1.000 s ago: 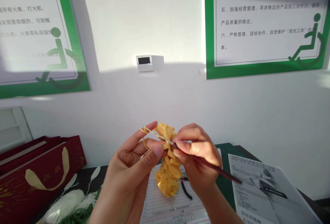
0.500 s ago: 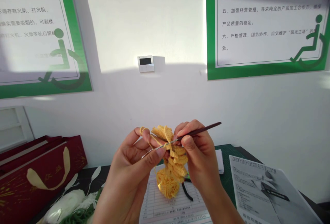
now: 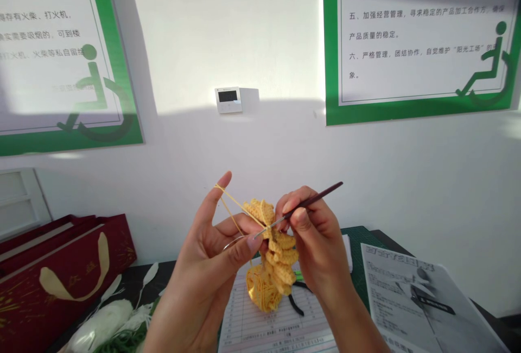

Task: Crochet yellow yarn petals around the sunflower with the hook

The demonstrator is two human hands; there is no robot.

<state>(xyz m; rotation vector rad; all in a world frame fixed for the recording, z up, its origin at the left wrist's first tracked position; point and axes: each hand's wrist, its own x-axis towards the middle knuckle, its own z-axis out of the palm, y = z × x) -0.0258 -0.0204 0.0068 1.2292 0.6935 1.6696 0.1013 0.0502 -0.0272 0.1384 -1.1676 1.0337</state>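
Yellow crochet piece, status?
Left hand pinching yellow crochet piece, yarn over raised finger. Right hand holding hook. Yarn ball below; nothing visibly blocking hands.

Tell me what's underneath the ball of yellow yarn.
The yellow yarn ball rests on a lined sheet; whatever is printed directly beneath the ball is covered and can't be seen.

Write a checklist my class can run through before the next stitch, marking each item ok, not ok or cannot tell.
1. Crochet hook gripped: ok, held in the right hand.
2. Yarn strand taut: ok, runs straight from a raised finger of the left hand.
3. Yellow crocheted piece steadied: ok, pinched at the left thumb.
4. Loop caught by hook tip: cannot tell, too small.
5. Feed from yarn ball untangled: cannot tell, partly hidden.
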